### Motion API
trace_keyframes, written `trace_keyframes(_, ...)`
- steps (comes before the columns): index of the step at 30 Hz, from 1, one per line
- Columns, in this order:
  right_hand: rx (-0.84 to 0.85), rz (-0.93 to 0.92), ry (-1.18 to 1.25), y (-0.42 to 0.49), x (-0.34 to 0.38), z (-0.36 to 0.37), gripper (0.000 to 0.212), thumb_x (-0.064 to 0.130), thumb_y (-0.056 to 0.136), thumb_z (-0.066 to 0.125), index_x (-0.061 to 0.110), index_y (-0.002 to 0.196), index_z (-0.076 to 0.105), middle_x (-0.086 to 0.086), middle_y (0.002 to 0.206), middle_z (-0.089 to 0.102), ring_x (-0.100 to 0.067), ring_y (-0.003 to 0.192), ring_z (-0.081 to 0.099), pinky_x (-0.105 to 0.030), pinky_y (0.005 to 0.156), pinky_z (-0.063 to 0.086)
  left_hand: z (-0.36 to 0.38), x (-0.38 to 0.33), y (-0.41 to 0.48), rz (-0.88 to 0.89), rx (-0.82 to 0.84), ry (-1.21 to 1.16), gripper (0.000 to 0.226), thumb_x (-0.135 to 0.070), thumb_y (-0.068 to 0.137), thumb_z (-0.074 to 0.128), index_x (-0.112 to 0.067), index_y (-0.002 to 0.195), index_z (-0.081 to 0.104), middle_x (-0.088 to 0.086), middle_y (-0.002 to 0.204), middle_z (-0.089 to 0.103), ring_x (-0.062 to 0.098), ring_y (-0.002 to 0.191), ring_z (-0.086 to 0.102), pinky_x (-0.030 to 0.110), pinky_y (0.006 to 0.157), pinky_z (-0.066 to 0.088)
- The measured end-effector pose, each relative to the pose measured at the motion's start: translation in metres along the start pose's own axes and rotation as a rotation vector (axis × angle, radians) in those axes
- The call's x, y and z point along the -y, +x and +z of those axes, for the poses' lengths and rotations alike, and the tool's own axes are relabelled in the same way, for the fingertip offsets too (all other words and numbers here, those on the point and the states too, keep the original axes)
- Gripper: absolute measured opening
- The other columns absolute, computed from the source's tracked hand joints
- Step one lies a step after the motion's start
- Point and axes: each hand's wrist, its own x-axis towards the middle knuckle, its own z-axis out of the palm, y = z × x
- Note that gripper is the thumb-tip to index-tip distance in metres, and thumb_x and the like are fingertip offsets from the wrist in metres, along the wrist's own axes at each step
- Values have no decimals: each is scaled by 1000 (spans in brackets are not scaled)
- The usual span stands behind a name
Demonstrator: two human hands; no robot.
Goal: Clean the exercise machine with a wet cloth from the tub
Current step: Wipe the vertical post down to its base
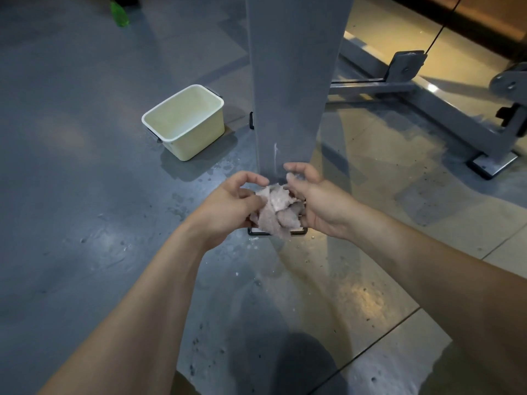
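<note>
Cloth is sitting crumpled between both hands, just before the machine's grey upright column. The left hand is pinching one side, and the right hand fingers are curling round the other. The tub is standing apart to the left on splashed grey floor.

I hold the crumpled pale cloth by the grey machine post. The cream tub stands on the floor, left of it.

Wet grey floor, cream tub beside machine upright, base frame at right, green bottle far left
</note>
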Motion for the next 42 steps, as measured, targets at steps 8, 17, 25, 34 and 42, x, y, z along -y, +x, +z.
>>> trace_keyframes(8,63,-63,-406,1,-2,-8,13,8,100,63,15,94,72,-8,83,70,-20,77,65,-41,77,58,-6,5,5,-20,44,30,26,-19,92,73,-14,117,68,15,110,74,33,100,72,43,94,58)
trace_keyframes(17,-42,14,-362,3,-4,-20,33,34,105,55,7,102,73,-12,90,76,-19,90,64,-45,102,48,-7,12,12,-19,-190,319,11,-12,101,57,-11,109,65,3,99,67,14,72,66,33,67,63)
trace_keyframes(25,-54,-16,-78,-2,-2,-18,22,15,109,45,1,119,59,-16,97,69,-25,83,66,-34,68,56,8,3,11,-27,-63,35,11,-16,99,64,-14,108,70,9,102,73,17,81,71,36,75,61)
trace_keyframes(34,-167,209,281,0,-2,-10,26,12,110,42,9,99,64,-6,82,76,-17,75,73,-33,60,62,2,11,14,-22,-111,-28,32,-3,99,60,-16,128,57,10,102,70,25,80,72,47,90,61)
trace_keyframes(42,-129,305,458,5,-4,-4,28,17,110,41,5,116,65,-14,105,76,-27,95,72,-39,71,64,14,8,12,-37,-38,-61,26,-29,103,60,-6,110,71,9,100,72,16,82,69,41,85,62)
